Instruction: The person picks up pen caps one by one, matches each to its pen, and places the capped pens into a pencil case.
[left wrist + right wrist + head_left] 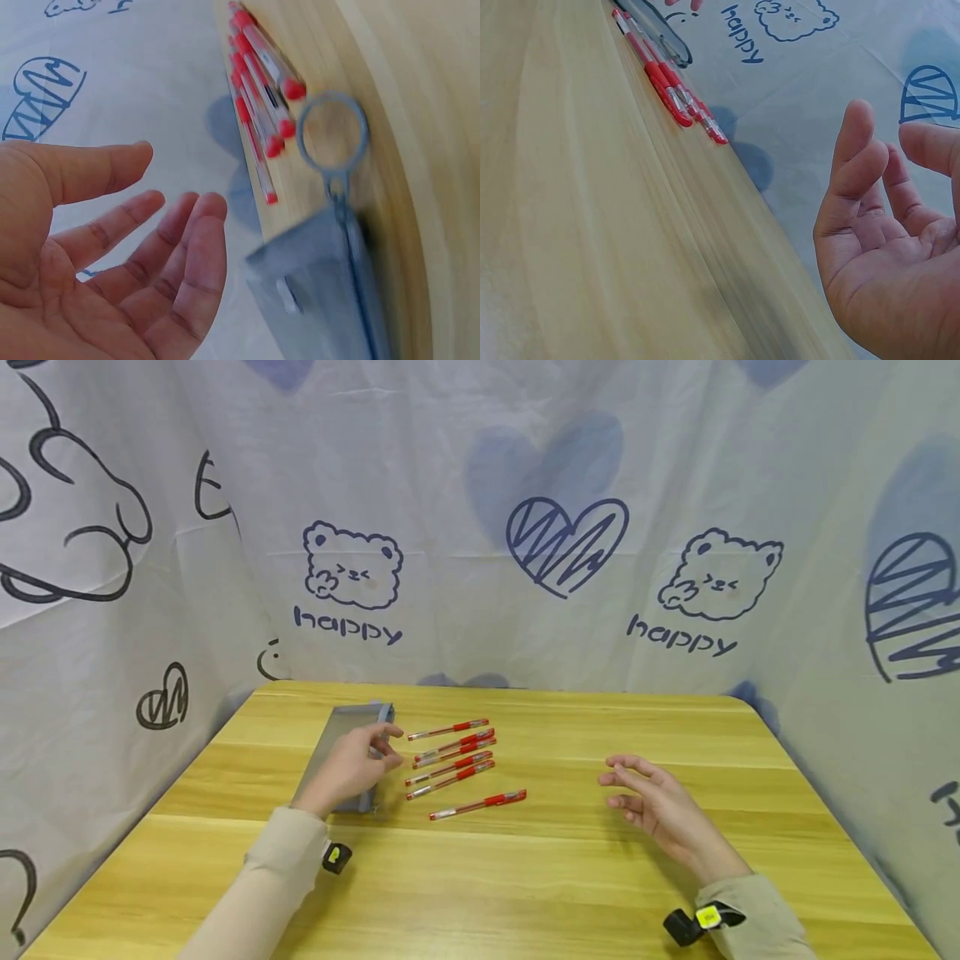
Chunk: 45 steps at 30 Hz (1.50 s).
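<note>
My left hand (355,768) is over a grey zip pouch (324,745) on the left of the table, its fingers loosely bent and holding nothing. In the left wrist view the pouch shows its zipper and a round grey pull ring (365,133). Several red gel pens lie to the right of the pouch, most of them in a slanted row; one pen (480,805) lies nearer me, a little apart. On the right, my right hand (663,810) hovers over bare wood with relaxed fingers, nothing in it.
The wooden table (570,893) has a light grain and rounded far corners. Behind it hangs a white cloth (450,610) printed with bears, hearts and lettering, which also runs along the left and right sides.
</note>
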{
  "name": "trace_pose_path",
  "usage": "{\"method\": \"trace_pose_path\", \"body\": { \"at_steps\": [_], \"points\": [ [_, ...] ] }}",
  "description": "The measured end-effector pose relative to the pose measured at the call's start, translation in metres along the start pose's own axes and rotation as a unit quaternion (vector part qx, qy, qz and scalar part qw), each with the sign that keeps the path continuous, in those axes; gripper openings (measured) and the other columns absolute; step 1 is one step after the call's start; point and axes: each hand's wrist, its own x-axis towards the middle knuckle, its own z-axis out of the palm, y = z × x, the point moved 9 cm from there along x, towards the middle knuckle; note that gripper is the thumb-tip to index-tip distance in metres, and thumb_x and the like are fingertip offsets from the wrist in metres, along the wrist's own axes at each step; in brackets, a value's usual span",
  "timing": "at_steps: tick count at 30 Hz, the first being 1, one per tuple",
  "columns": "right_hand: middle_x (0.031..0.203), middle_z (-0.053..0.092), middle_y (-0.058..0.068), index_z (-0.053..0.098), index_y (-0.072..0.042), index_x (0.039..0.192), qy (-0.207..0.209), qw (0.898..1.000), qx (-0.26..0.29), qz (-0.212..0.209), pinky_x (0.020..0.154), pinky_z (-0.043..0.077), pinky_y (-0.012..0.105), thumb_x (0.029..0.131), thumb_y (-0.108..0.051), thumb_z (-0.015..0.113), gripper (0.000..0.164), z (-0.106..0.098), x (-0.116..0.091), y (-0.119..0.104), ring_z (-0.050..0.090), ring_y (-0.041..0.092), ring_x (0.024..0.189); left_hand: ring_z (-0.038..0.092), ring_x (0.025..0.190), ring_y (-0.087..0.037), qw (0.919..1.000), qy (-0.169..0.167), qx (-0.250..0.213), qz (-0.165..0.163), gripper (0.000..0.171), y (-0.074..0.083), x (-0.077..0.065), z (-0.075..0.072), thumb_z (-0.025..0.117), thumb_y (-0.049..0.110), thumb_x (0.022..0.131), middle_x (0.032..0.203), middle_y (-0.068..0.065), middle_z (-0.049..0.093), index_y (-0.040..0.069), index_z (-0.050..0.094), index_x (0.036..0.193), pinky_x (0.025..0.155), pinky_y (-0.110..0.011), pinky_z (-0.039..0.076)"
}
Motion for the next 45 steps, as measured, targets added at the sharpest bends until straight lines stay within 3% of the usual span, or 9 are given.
{"method": "trace_pose_path", "body": {
  "at_steps": [7,12,17,23,29,45],
  "points": [
    [0.112,0.073,-0.009,0.061,-0.025,0.127,-0.006,1.000,0.003,-0.003,0.071,0.052,0.019,0.115,-0.032,0.052,0.016,0.000,-0.001,0.000,0.071,0.006,0.087,0.070,0.111,-0.038,0.9951,0.042,0.090,-0.008,0.053,-0.011,0.002,-0.012,0.073,0.020,0.102,0.126,-0.024,0.070,0.004,0.056,0.149,0.088,-0.051,0.061],
    [0.111,0.073,-0.009,0.061,-0.025,0.127,-0.002,1.000,0.000,0.001,0.071,0.052,0.019,0.115,-0.032,0.053,0.016,-0.001,-0.001,0.002,0.071,0.006,0.086,0.060,0.130,-0.049,0.9914,0.049,0.118,-0.029,0.059,-0.020,0.003,-0.013,0.073,0.022,0.102,0.141,-0.032,0.061,-0.001,0.051,0.152,0.107,-0.064,0.051],
    [0.111,0.073,-0.010,0.062,-0.025,0.127,-0.002,1.000,-0.001,0.002,0.071,0.053,0.019,0.115,-0.031,0.052,0.016,-0.002,-0.001,0.003,0.071,0.006,0.086,0.044,0.143,-0.058,0.9891,0.041,0.128,-0.060,0.067,-0.029,0.005,-0.013,0.073,0.028,0.102,0.156,-0.038,0.046,-0.001,0.045,0.157,0.116,-0.072,0.040],
    [0.112,0.072,-0.009,0.062,-0.025,0.126,-0.002,1.000,0.000,0.004,0.071,0.053,0.019,0.115,-0.031,0.052,0.016,-0.003,-0.002,0.004,0.071,0.005,0.086,0.039,0.140,-0.067,0.9876,0.023,0.127,-0.090,0.081,-0.041,0.006,-0.014,0.075,0.040,0.100,0.158,-0.046,0.031,0.002,0.039,0.161,0.109,-0.078,0.042],
    [0.111,0.073,-0.009,0.063,-0.026,0.125,-0.003,1.000,0.002,0.002,0.070,0.053,0.020,0.115,-0.030,0.051,0.017,-0.003,-0.001,0.004,0.071,0.005,0.085,0.038,0.139,-0.068,0.9862,0.010,0.122,-0.111,0.090,-0.049,0.008,-0.012,0.076,0.047,0.098,0.159,-0.047,0.027,0.002,0.033,0.164,0.107,-0.081,0.041],
    [0.110,0.072,-0.010,0.063,-0.025,0.126,0.001,1.000,0.003,0.017,0.070,0.052,0.019,0.114,-0.033,0.054,0.016,-0.003,0.000,0.008,0.070,0.005,0.085,0.044,0.134,-0.067,0.9862,-0.007,0.116,-0.118,0.089,-0.055,0.009,-0.012,0.075,0.043,0.099,0.154,-0.047,0.033,-0.001,0.032,0.163,0.104,-0.078,0.046]
  ]
}}
